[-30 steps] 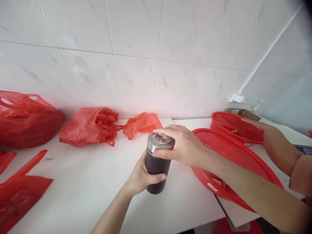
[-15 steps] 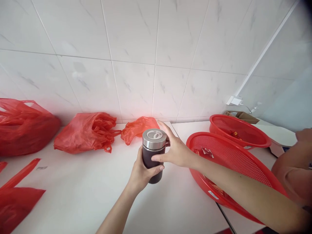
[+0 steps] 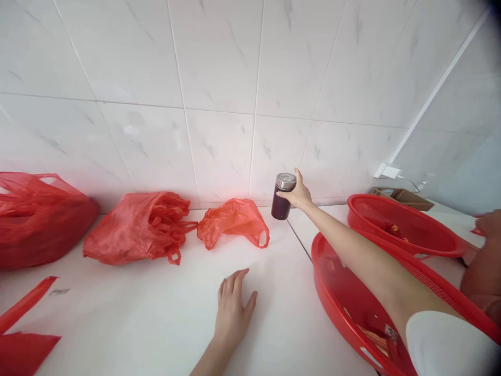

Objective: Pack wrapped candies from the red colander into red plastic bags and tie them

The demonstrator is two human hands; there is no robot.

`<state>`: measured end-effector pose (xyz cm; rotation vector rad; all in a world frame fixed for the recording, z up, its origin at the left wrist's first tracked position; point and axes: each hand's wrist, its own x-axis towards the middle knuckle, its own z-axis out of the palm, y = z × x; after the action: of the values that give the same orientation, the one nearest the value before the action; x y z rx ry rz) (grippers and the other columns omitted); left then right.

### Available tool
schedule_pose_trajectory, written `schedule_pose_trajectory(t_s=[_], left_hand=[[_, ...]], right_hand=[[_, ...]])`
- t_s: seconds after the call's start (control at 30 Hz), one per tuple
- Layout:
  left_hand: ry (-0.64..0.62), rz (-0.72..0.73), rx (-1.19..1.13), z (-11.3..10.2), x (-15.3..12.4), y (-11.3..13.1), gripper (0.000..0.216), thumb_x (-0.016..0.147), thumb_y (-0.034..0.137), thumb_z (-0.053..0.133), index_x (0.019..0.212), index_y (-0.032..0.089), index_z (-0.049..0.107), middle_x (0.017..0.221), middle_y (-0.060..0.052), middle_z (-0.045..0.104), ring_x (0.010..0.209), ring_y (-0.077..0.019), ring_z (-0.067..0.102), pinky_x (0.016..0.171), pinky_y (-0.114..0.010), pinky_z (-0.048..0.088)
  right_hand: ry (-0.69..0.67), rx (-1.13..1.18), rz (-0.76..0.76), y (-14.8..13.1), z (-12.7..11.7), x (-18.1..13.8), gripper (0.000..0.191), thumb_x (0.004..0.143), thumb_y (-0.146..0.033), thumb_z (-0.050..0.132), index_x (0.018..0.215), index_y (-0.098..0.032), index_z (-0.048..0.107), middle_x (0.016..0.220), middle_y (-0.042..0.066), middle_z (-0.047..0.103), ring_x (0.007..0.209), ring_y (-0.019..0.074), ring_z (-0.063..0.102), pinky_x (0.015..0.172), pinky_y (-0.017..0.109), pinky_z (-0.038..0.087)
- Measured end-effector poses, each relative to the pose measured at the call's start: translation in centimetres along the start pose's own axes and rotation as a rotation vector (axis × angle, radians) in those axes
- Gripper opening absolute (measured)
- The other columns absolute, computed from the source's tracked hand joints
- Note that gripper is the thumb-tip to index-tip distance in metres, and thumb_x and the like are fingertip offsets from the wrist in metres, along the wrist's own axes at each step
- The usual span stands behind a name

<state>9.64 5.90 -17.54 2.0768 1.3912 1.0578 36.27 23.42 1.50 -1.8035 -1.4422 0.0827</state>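
Observation:
A dark vacuum flask (image 3: pixel 281 204) with a silver lid stands upright, or nearly so, by the tiled wall. My right hand (image 3: pixel 299 194) reaches out to it, with thumb and fingers around its upper part; the far fingers are hidden behind it. My left hand (image 3: pixel 234 308) hovers over or rests on the white tabletop (image 3: pixel 156 318), fingers apart and holding nothing. Between the two hands, farther back, lies a crumpled red plastic bag (image 3: pixel 233 222).
Fuller red bags (image 3: pixel 133 227) lie along the wall at left. Under my right arm is a large red basket (image 3: pixel 329 292) with packets inside; a second basket (image 3: pixel 407 209) stands behind it, near a cardboard box (image 3: pixel 410 198). Another person's arm (image 3: pixel 483 271) shows at far right.
The flask has moved away from me and to the right, to the wall, in my right hand. My left hand has let go of it and dropped lower.

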Motion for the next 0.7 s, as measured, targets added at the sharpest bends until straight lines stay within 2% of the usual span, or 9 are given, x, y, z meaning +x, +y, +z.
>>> schedule_pose_trajectory(t_s=[0.13, 0.27, 0.37, 0.47, 0.5, 0.57, 0.63, 0.7], left_hand=[[0.009, -0.007, 0.070, 0.0, 0.1, -0.1, 0.042, 0.091, 0.022, 0.048, 0.132, 0.029, 0.045, 0.128, -0.007, 0.057, 0.122, -0.0247, 0.052, 0.106, -0.052, 0.036], [0.006, 0.012, 0.092, 0.0, -0.1, 0.0, 0.045, 0.089, 0.017, 0.048, 0.132, 0.030, 0.045, 0.129, -0.006, 0.057, 0.123, -0.0241, 0.051, 0.108, -0.053, 0.035], [-0.004, 0.013, 0.079, 0.2, -0.4, 0.1, 0.045, 0.089, 0.016, 0.047, 0.132, 0.030, 0.044, 0.129, -0.007, 0.057, 0.123, -0.0240, 0.051, 0.109, -0.053, 0.034], [0.026, 0.010, 0.044, 0.0, -0.4, 0.1, 0.046, 0.089, 0.017, 0.048, 0.133, 0.031, 0.043, 0.132, -0.008, 0.054, 0.124, -0.0236, 0.050, 0.106, -0.049, 0.040], [0.070, 0.015, 0.040, -0.4, 0.0, 0.0, 0.046, 0.089, 0.017, 0.049, 0.133, 0.032, 0.042, 0.134, -0.009, 0.051, 0.125, -0.0237, 0.049, 0.104, -0.047, 0.042], [0.253, 0.033, 0.070, -2.4, 1.7, -0.4, 0.045, 0.090, 0.021, 0.050, 0.132, 0.031, 0.042, 0.139, -0.011, 0.045, 0.130, -0.0252, 0.045, 0.103, -0.046, 0.042], [0.538, 0.014, 0.162, -5.9, 4.5, -1.4, 0.046, 0.090, 0.027, 0.052, 0.134, 0.028, 0.040, 0.143, -0.015, 0.039, 0.136, -0.0288, 0.037, 0.108, -0.051, 0.036], [0.699, -0.154, 0.304, -10.4, 7.8, -3.1, 0.056, 0.087, 0.039, 0.056, 0.139, 0.028, 0.036, 0.153, -0.015, 0.026, 0.143, -0.0346, 0.025, 0.111, -0.057, 0.028]], right_hand=[[0.012, -0.054, 0.087, 2.1, 3.5, 3.1, 0.112, 0.064, -0.040, 0.080, 0.154, -0.027, 0.013, 0.133, 0.014, 0.059, 0.120, 0.0341, 0.057, 0.095, 0.044, 0.046], [0.017, -0.090, 0.096, 3.5, 6.3, 4.4, 0.116, 0.063, -0.042, 0.081, 0.154, -0.026, 0.011, 0.132, 0.015, 0.059, 0.119, 0.0348, 0.058, 0.094, 0.044, 0.046], [0.029, -0.074, 0.150, 4.0, 7.4, 4.7, 0.117, 0.064, -0.044, 0.080, 0.155, -0.023, 0.009, 0.130, 0.018, 0.059, 0.118, 0.0354, 0.058, 0.094, 0.044, 0.046], [-0.009, -0.072, 0.189, 4.0, 7.3, 4.8, 0.123, 0.065, -0.046, 0.080, 0.155, -0.020, 0.000, 0.131, 0.020, 0.057, 0.119, 0.0365, 0.057, 0.096, 0.045, 0.045], [-0.016, -0.087, 0.191, 3.7, 7.0, 4.7, 0.126, 0.064, -0.046, 0.080, 0.155, -0.019, -0.002, 0.133, 0.022, 0.054, 0.120, 0.0376, 0.055, 0.096, 0.047, 0.045], [0.028, -0.129, 0.165, 2.7, 6.2, 4.4, 0.126, 0.063, -0.049, 0.080, 0.155, -0.017, 0.000, 0.138, 0.025, 0.048, 0.125, 0.0405, 0.050, 0.097, 0.050, 0.043], [0.130, -0.142, 0.074, 0.9, 5.7, 3.7, 0.115, 0.067, -0.050, 0.076, 0.154, -0.016, 0.008, 0.141, 0.026, 0.042, 0.129, 0.0415, 0.044, 0.100, 0.052, 0.040], [0.185, -0.074, -0.072, -1.5, 5.6, 2.4, 0.099, 0.074, -0.044, 0.069, 0.153, -0.014, 0.017, 0.141, 0.024, 0.043, 0.130, 0.0385, 0.042, 0.103, 0.052, 0.036]])
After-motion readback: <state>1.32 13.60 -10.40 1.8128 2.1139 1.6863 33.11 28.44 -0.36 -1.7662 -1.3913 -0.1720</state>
